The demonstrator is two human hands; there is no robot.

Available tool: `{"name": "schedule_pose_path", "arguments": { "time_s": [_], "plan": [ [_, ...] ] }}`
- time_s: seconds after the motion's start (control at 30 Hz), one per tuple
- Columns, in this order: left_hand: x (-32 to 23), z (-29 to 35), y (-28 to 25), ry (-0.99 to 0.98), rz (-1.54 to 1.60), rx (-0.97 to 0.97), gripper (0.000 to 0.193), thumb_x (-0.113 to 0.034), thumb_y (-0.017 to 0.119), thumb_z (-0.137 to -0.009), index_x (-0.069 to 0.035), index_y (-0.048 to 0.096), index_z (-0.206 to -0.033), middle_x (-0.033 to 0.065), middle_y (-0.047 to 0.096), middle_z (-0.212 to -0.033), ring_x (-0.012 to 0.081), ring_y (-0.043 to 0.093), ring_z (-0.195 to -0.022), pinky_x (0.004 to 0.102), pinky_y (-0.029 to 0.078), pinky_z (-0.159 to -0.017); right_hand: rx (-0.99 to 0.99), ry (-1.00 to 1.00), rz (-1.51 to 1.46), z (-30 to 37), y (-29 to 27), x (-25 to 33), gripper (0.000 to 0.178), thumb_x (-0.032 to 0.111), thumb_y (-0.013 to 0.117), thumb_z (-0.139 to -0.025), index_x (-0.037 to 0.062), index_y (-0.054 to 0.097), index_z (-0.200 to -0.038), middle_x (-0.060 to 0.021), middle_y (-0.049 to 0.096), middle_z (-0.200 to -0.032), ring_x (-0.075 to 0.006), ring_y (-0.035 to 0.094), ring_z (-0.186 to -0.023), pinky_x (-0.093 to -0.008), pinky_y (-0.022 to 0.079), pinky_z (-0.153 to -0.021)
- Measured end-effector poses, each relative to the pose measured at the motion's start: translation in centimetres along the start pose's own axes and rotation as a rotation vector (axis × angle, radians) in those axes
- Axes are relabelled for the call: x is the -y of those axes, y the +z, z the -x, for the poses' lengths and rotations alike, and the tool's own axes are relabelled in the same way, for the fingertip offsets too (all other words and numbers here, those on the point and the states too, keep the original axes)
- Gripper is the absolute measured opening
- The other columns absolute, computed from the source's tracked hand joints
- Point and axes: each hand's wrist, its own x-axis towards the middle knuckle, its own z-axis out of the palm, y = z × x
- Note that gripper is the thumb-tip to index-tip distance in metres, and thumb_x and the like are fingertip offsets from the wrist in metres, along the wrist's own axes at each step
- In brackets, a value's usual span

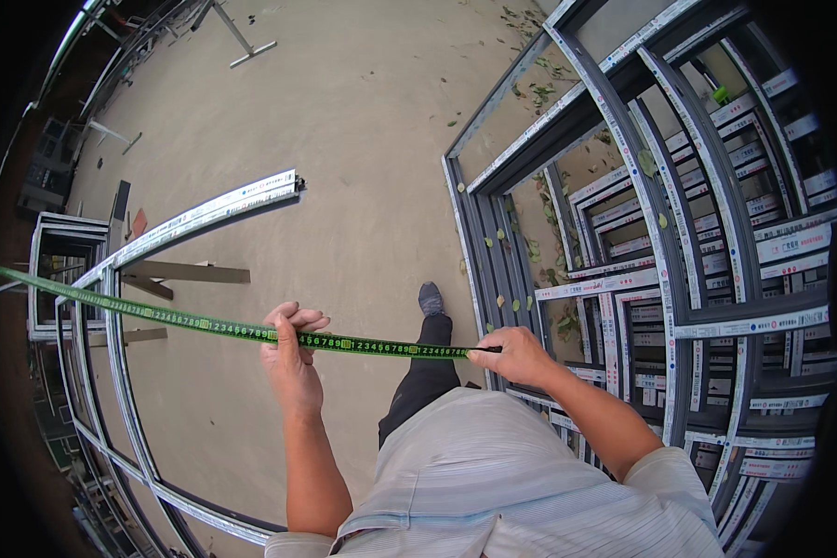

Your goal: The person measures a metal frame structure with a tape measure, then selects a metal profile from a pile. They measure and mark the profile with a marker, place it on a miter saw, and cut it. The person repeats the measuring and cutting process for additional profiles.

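Note:
A green-and-black tape measure blade [377,347] stretches across in front of my body, from the far left edge to my right hand. My right hand [523,359] is closed on its dark end, thumb and fingers pinched together. Further left along the blade, my left hand [295,370] grips it, the thumb lying over the top and the fingers behind. Between the two hands the blade runs nearly straight; beyond the left hand it slopes up toward the left. The tape's case does not show.
Window-like metal frames [642,279] with taped edges are stacked close on my right, leaves scattered among them. To the left stands another frame [121,372], with a long profile [214,214] reaching inward above wooden bars [195,272]. A metal stand [242,42] is further off on the concrete floor [363,167].

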Motion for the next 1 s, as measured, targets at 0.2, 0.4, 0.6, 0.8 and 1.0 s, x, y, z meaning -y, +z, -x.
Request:
{"name": "schedule_pose_path", "arguments": {
  "time_s": [0.2, 0.4, 0.6, 0.8, 1.0],
  "plan": [
    [-2.9, -17.0, 4.3, 0.038, 0.122, 0.081, 0.041, -0.04, 0.052, -0.113, -0.003, 0.06, -0.128, 0.0096, 0.071, -0.105, 0.0191, 0.067, -0.095, 0.0347, 0.055, -0.083, -0.072, -0.116, 0.047, -13.4, -8.4, 2.8, 0.032, 0.04, 0.076, -0.092, 0.0085, 0.081, -0.095, -0.0173, 0.071, -0.074, -0.0337, 0.068, -0.069, -0.0434, 0.052, -0.067],
    [-6.8, -30.9, 10.1, 0.017, 0.156, 0.049, 0.039, -0.038, 0.051, -0.113, -0.003, 0.062, -0.126, 0.0081, 0.067, -0.105, 0.0179, 0.062, -0.093, 0.0326, 0.051, -0.085, -0.068, -0.088, 0.033, -25.8, -17.3, 8.6, 0.03, 0.037, 0.078, -0.091, 0.008, 0.081, -0.092, -0.0161, 0.07, -0.072, -0.0334, 0.068, -0.068, -0.0424, 0.051, -0.065],
    [-7.3, -44.4, 14.9, 0.067, 0.178, 0.07, 0.038, -0.038, 0.052, -0.113, -0.003, 0.061, -0.124, 0.0098, 0.069, -0.102, 0.019, 0.064, -0.093, 0.0346, 0.053, -0.085, -0.029, -0.119, 0.055, -39.7, -24.8, 11.6, 0.031, 0.037, 0.077, -0.091, 0.0062, 0.08, -0.091, -0.0129, 0.069, -0.07, -0.0318, 0.066, -0.067, -0.0418, 0.052, -0.066],
    [-8.4, -55.9, 18.9, 0.073, 0.179, -0.04, 0.035, -0.037, 0.056, -0.112, -0.003, 0.063, -0.121, 0.0091, 0.068, -0.103, 0.0183, 0.062, -0.093, 0.0342, 0.051, -0.085, 0.043, -0.144, 0.062, -52.8, -31.9, 14.5, 0.032, 0.039, 0.077, -0.09, 0.007, 0.081, -0.091, -0.015, 0.071, -0.071, -0.0324, 0.068, -0.068, -0.0427, 0.053, -0.067],
    [-10.0, -67.1, 22.3, 0.079, 0.198, -0.134, 0.036, -0.035, 0.057, -0.112, -0.002, 0.064, -0.125, 0.0069, 0.065, -0.106, 0.0172, 0.061, -0.097, 0.0329, 0.05, -0.088, 0.058, -0.192, 0.114, -65.2, -38.9, 18.7, 0.032, 0.04, 0.077, -0.09, 0.0084, 0.082, -0.092, -0.0156, 0.07, -0.069, -0.0332, 0.068, -0.064, -0.0442, 0.054, -0.067]
  ]
}}
